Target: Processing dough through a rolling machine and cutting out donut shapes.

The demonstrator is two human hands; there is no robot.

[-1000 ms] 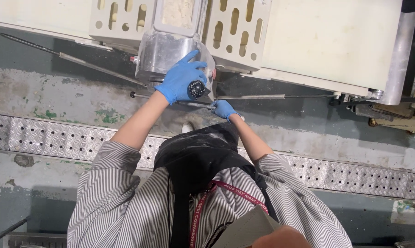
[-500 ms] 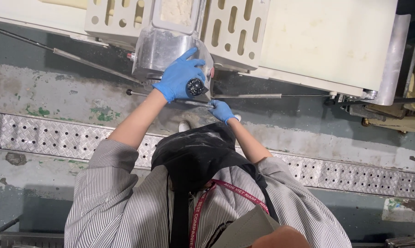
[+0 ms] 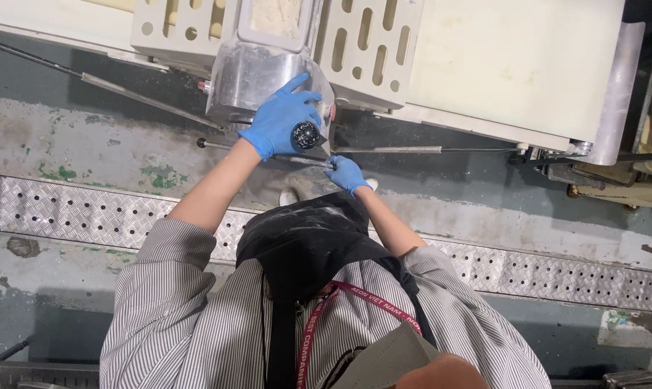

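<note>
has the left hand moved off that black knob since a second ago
No. The left hand lies beside the black knob on the metal housing, as before; only the camera view shifted slightly.

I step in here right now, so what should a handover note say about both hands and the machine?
Left hand, blue-gloved: on the machine's shiny metal housing, right beside a black ball knob.
Right hand, blue-gloved: lower down, closed on the end of a thin metal rod that runs sideways under the machine.
Pale dough sits in the opening above the housing; the cream belt on the right is bare.
Whether the knob is set, and how far the rod has gone, cannot be told.
</note>
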